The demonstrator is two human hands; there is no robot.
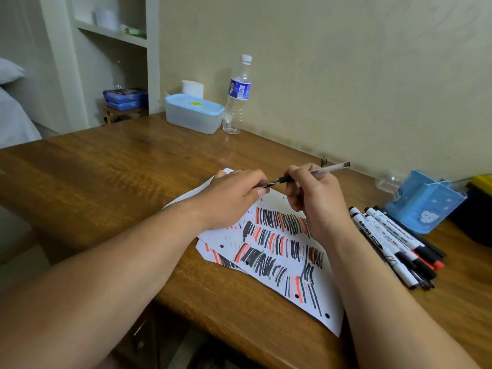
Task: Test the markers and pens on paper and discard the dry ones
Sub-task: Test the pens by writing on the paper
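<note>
Wooden desk [106, 169] by the wall [346, 75], scribbled paper [279, 251] right under both hands, right hand [316, 198] gripping a clear pen [319, 170] just above it while left hand [234, 198] pinches the cap [262, 185] at its tip, markers [394, 241] piled close on the right, handy for grabbing I guess.

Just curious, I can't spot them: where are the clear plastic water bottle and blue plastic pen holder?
clear plastic water bottle [239, 90]: head view, blue label
blue plastic pen holder [426, 210]: head view, front wall
</note>
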